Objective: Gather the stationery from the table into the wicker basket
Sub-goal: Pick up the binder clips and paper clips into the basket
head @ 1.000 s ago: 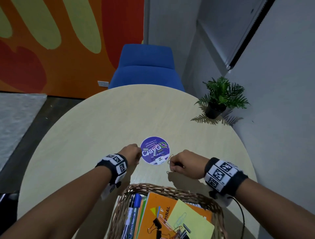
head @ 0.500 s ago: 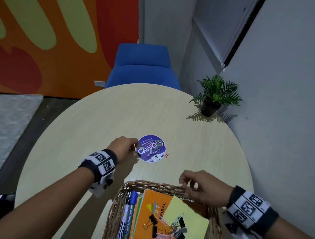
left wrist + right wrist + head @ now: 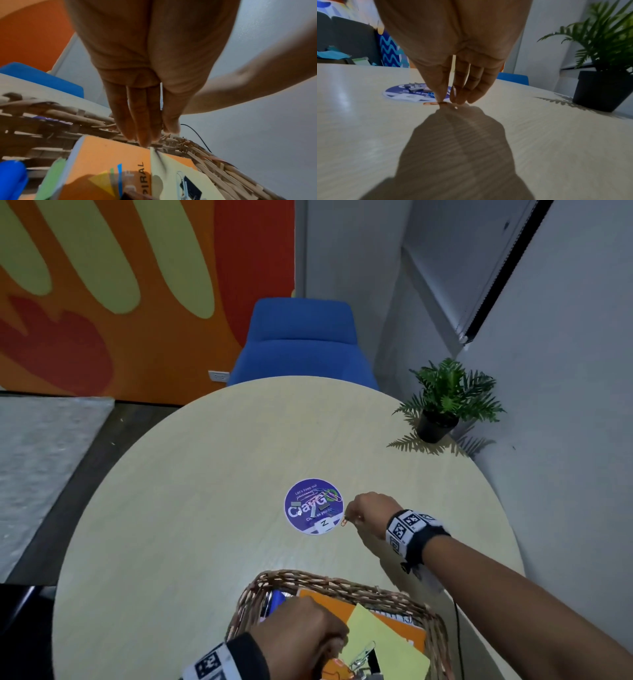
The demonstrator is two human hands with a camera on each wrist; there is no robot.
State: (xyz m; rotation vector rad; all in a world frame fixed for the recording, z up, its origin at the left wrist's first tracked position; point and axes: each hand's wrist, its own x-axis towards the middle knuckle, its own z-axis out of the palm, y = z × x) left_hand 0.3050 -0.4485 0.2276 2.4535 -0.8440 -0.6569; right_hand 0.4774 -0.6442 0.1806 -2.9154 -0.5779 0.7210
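The wicker basket (image 3: 342,582) stands at the table's near edge and holds an orange spiral notebook (image 3: 106,155), a yellow sticky pad (image 3: 380,642), a blue marker (image 3: 274,601) and binder clips (image 3: 190,186). My left hand (image 3: 157,135) hangs over the basket, fingers straight and pointing down at the notebook. I see nothing between the fingers and thumb. My right hand (image 3: 447,100) reaches down to the table beside a round purple sticker (image 3: 313,506). Its thumb and forefinger pinch an orange paper clip (image 3: 345,521) that lies on the tabletop. Several small clips and staples lie on the sticker.
A potted plant (image 3: 442,405) stands at the round table's (image 3: 205,474) far right, by the grey wall. A blue chair (image 3: 301,344) sits behind the far edge. A thin black cable trails from my right wrist beside the basket.
My left hand has come back from the sticker to a spot over the basket. My right hand has left the basket rim and gone forward to the orange paper clip.
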